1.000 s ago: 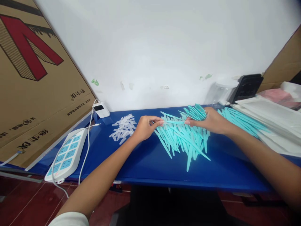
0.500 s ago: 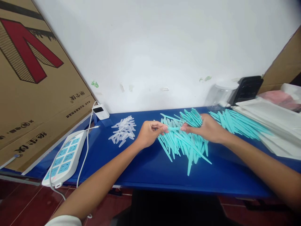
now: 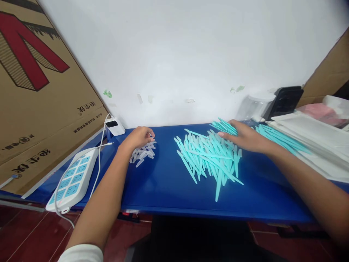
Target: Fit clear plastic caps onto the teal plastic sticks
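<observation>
My left hand [image 3: 141, 137] is over the small pile of translucent white caps [image 3: 144, 153] on the left of the blue table. Its fingers are curled together, and what they hold, if anything, is too small to make out. My right hand [image 3: 241, 135] grips a bundle of thin teal sticks [image 3: 224, 126], thumb laid across them. Beneath that bundle, a larger heap of teal sticks [image 3: 207, 156] spreads over the middle of the table, pointing in mixed directions; several have pale, translucent ends.
A white power strip [image 3: 72, 182] with cables and a small white device with a dark screen [image 3: 115, 126] are at left, by a cardboard box [image 3: 54, 109]. To the right are more teal sticks [image 3: 283, 139], white bags [image 3: 321, 142], a clear jar [image 3: 257, 107] and a black stand [image 3: 286, 102].
My left hand has moved left from the teal sticks to the white caps. My right hand keeps its bundle and has shifted slightly up and away from the left hand.
</observation>
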Available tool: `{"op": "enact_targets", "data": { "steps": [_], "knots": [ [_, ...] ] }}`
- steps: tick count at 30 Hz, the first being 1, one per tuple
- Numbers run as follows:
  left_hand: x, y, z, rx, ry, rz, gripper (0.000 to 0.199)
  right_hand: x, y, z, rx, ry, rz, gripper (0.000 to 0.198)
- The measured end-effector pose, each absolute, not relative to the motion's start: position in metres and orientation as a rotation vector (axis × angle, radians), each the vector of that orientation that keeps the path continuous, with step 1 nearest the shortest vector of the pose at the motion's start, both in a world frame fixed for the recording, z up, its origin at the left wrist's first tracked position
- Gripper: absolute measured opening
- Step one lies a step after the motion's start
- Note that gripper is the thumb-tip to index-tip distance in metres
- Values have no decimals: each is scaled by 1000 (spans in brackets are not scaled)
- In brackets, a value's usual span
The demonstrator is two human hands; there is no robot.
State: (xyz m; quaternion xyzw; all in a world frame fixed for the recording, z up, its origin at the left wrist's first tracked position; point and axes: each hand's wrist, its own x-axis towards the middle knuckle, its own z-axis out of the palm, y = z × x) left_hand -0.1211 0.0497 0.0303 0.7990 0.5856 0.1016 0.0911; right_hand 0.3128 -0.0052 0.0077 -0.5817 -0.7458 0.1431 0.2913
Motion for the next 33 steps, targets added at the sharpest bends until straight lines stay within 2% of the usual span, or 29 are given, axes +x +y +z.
{"op": "enact_targets", "data": {
  "steps": [3, 6, 9, 14, 22, 26, 33],
  "knots": [
    [-130, 54, 27, 2365, 1725, 305, 17, 315, -4, 6, -1640, -1995, 411, 68],
    [-128, 60, 15, 2364, 1715, 245, 11, 311, -5, 5, -1564, -2036, 418, 55],
    [-126, 67, 4, 2340, 1738, 195, 8, 305, -8, 8, -1494, -2041, 507, 53],
    [-118, 66, -3, 2453, 1704, 227, 25, 300, -13, 15, -1485, -1950, 826, 51],
    [-76, 40, -4, 2365, 1453, 566, 26, 294, -17, 18, -1473, -1940, 693, 47],
    [-55, 33, -7, 2109, 1213, 779, 26, 292, -20, 19, -1471, -1898, 773, 45],
    [-27, 20, -11, 1864, 965, 991, 38, 290, -24, 24, -1406, -1890, 791, 37]
  ]
}}
